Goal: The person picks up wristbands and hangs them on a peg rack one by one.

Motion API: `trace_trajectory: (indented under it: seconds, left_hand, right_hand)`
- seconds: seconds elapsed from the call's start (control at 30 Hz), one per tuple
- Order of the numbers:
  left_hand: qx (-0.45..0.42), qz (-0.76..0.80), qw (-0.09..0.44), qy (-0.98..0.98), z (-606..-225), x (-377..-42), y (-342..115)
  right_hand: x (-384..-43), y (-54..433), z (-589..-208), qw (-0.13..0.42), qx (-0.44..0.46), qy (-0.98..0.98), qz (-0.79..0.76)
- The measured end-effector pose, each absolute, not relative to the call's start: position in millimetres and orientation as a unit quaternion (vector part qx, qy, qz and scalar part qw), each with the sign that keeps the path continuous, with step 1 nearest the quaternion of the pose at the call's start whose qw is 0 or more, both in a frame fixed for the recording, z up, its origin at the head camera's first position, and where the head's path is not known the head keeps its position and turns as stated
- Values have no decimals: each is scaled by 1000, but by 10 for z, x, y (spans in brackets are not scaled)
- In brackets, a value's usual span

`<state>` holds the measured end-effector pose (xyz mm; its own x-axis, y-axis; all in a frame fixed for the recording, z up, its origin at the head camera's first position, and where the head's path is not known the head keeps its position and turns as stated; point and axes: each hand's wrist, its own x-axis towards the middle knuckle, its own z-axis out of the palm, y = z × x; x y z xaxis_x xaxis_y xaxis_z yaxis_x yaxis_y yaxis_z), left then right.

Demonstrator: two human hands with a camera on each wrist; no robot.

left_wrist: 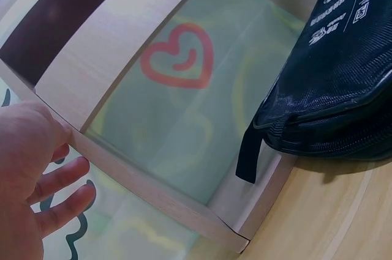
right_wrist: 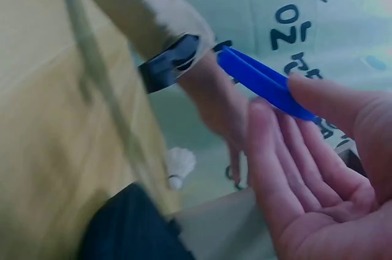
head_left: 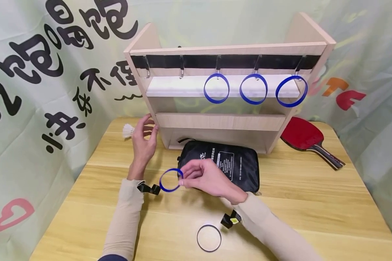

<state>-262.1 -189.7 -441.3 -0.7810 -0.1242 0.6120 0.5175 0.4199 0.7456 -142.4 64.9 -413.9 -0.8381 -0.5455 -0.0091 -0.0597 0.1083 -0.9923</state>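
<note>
My right hand pinches a thin blue ring between thumb and fingers, left of the black zippered case. In the right wrist view the ring appears nearly edge-on. My left hand rests against the outer left side of the wooden shelf, its fingers loosely spread; some fingertips are hidden. Three blue rings hang from hooks on the shelf's black strip: one near the middle, another beside it, and one at the right end. Two left hooks hold nothing.
A thin dark ring lies on the wooden table near the front. A red table tennis paddle lies right of the shelf. A white shuttlecock is by my left hand. Printed cloth hangs behind.
</note>
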Motion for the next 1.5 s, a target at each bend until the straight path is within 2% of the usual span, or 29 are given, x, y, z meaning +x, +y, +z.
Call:
trace_trajectory:
  seconds: [0.23, 0.57, 1.5]
  left_hand:
    - [-120, -520, 310, -787, -4417, -2608, -1913]
    - [-124, -521, 309, -786, -4438, -2600, -1935]
    - [-133, -518, 305, -787, -4413, -2630, -1928]
  right_hand:
    - [-1555, 534, -3960, 120, -192, 673, -704]
    - [-1744, 545, -3737, 91, -154, 593, -785]
    - [-2047, 310, -3171, -84, -139, 458, -874]
